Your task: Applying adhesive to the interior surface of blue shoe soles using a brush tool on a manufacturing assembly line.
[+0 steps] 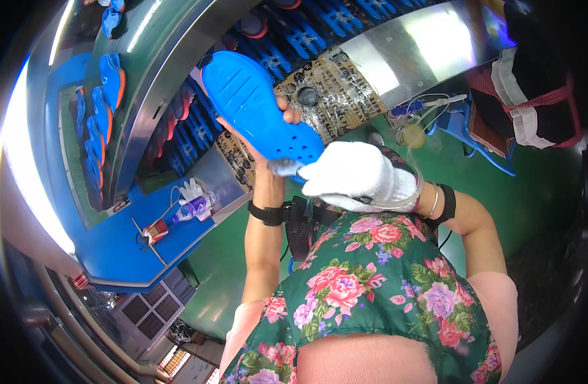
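A blue shoe insole (243,89), with ridges across its broad end and small round holes at its narrower end, is tilted up in front of me. My bare left hand (289,112) grips it from beneath, fingers curled over its right edge. My right hand (358,176), in a white knitted glove, is closed at the narrow end around a small grey, shiny tool (284,168). That tool is blurred and looks like a blade; it lies along the insole's lower edge. The glove hides its handle.
Ahead is a metal ledge with taped cardboard (339,89), beside racks of blue pieces (307,38). More insoles (99,121) line a green surface at left. On a blue table (115,249) lie a purple-labelled bottle (195,206) and white gloves (191,189). A blue-framed stool (483,150) stands right.
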Demonstrator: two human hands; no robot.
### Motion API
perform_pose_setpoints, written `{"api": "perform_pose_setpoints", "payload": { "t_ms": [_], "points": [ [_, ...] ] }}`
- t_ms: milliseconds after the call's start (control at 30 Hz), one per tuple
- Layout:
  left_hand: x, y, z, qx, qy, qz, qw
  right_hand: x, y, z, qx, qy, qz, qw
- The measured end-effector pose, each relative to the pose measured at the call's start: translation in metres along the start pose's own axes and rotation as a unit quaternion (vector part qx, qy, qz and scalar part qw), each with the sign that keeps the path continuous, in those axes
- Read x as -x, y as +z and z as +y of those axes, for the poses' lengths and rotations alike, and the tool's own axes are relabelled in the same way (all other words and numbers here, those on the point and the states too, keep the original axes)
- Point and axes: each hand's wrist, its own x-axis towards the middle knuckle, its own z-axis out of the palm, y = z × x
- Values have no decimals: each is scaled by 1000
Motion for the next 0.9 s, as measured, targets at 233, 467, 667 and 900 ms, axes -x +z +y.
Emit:
{"api": "perform_pose_setpoints", "payload": {
  "t_ms": [233,467,667,900],
  "points": [
    [-8,-8,15,-47,-95,-18,994,3,-1,11,36,-29,11,999],
    [-14,-6,21,-53,-226,-53,971,2,-8,10,-227,14,-47,973],
    [-25,-13,28,-95,-321,-30,942,4,-1,12,-49,-24,-117,992],
    [-29,-21,32,-180,-338,55,922,-7,-16,13,-245,205,-71,945]
  ]
}}
